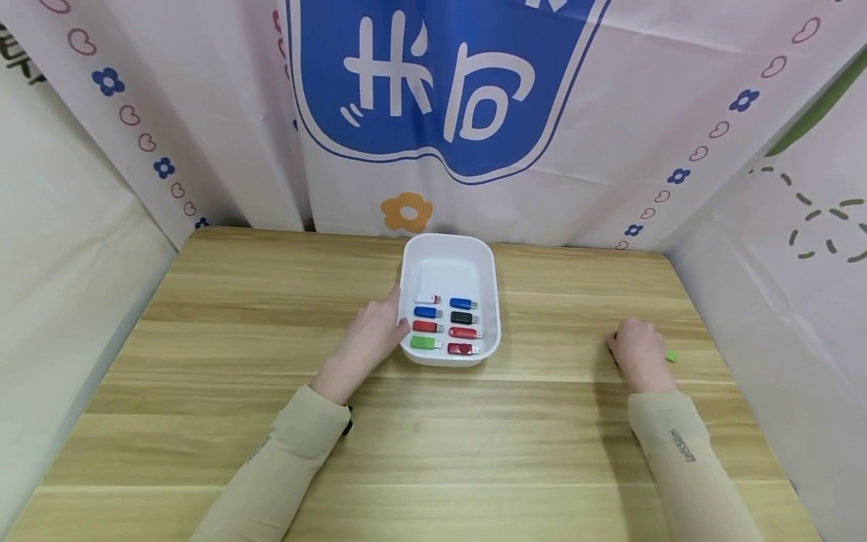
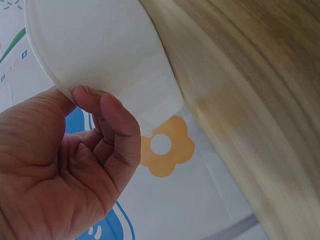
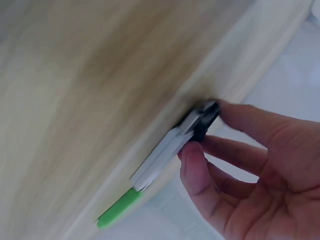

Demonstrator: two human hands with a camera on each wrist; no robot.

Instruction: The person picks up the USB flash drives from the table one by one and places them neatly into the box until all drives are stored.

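My left hand [image 1: 369,331] grips the left wall of a white plastic tray [image 1: 450,265], thumb and fingers at its rim, as the left wrist view also shows. Inside the tray lie several USB flash drives in two columns, among them a green one [image 1: 424,343], a black one [image 1: 463,318] and a white one [image 1: 425,299]. Far to the right, my right hand [image 1: 639,354] is low over the table. In the right wrist view its thumb and fingers pinch a black USB flash drive [image 3: 206,121]. Beside that lie a whitish stick [image 3: 161,156] and a green piece [image 3: 120,207].
The wooden table [image 1: 542,436] runs back to a printed white curtain [image 1: 352,188]. White cloth walls [image 1: 74,226] close off both sides. At the tray's far end its bare white floor shows behind the drives.
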